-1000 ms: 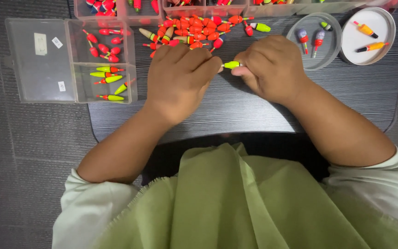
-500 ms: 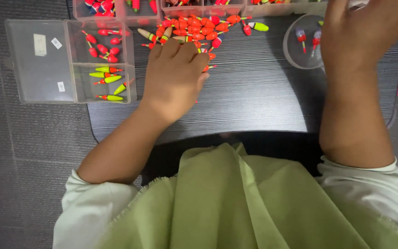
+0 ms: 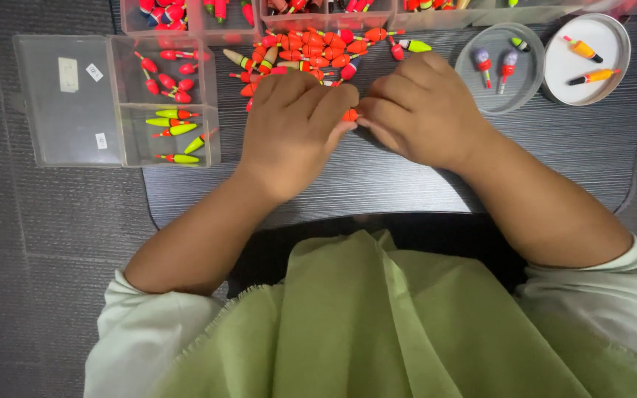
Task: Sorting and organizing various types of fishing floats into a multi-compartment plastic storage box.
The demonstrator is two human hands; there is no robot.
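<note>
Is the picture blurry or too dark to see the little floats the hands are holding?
Head view: lighting is even and soft, no harsh glare; the left hand and right hand look sharp, and the red float pinched between them is clear, though mostly hidden by fingers; the clear compartment box shows only faint reflections.

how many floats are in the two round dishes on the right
5. The clear round plastic dish holds three: two purple-and-red floats and a small green-and-black float at its rim. The white round lid holds two orange-and-yellow floats. None seem hidden.
</note>
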